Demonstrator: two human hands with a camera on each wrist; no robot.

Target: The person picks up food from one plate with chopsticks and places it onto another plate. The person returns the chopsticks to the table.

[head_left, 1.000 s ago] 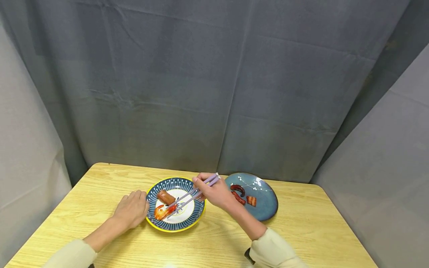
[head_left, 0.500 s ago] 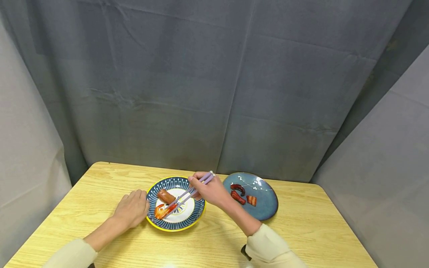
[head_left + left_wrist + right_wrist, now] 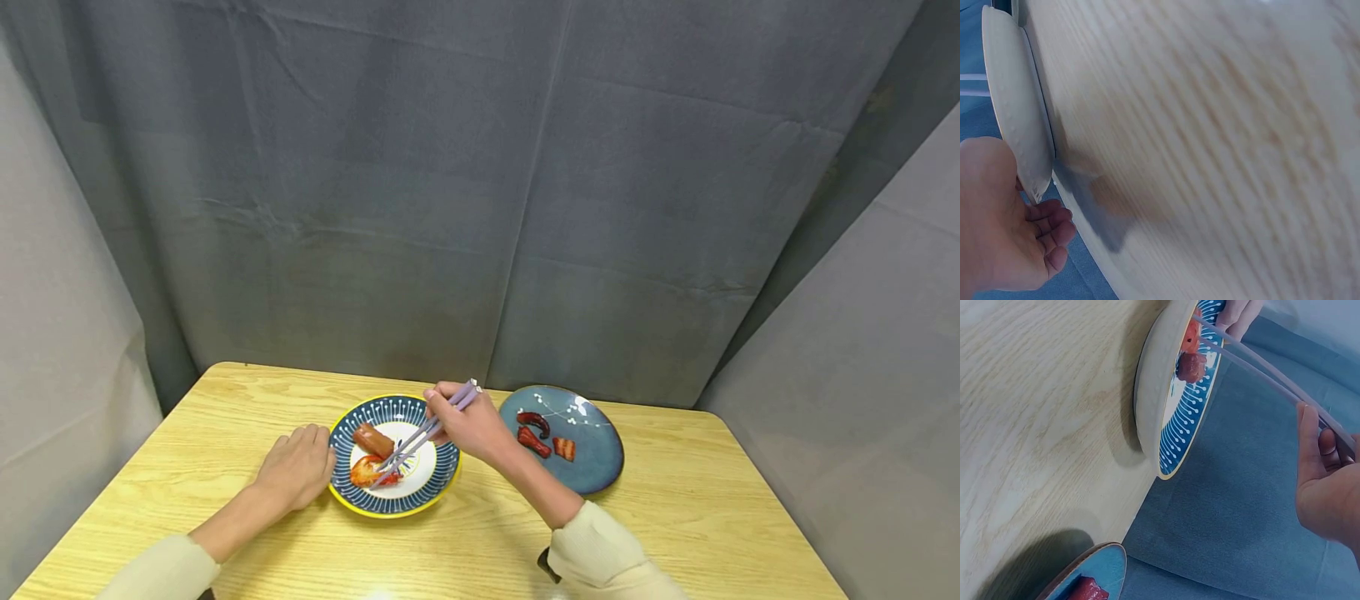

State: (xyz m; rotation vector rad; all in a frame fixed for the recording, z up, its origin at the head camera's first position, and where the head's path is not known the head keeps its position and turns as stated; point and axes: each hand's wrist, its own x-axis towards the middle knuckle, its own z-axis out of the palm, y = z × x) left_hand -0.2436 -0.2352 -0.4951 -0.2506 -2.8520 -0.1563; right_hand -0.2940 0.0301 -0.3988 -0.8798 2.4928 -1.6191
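Note:
My right hand (image 3: 474,429) holds a pair of lilac chopsticks (image 3: 422,437) above a deep plate (image 3: 442,473) with a blue-and-white pattern and yellow rim. The chopstick tips are at an orange-red shrimp (image 3: 367,472) lying in the plate; whether they pinch it is hard to tell. Just behind the shrimp lies a brown sausage piece (image 3: 374,441). At the plate's left edge is my left hand (image 3: 295,468). In the left wrist view the left hand (image 3: 1007,219) grips the rim, fingers curled at its edge.
A blue-grey plate (image 3: 596,467) stands to the right, behind my right forearm. On it lie a dark red curved piece (image 3: 534,423), a red piece (image 3: 533,442) and a striped meat slice (image 3: 564,449). Grey curtain (image 3: 480,208) closes off the table's back.
The chopsticks have closed in on the shrimp, and the shrimp has turned and shifted slightly right. My right hand moved a little left at first. My left hand stays at the rim.

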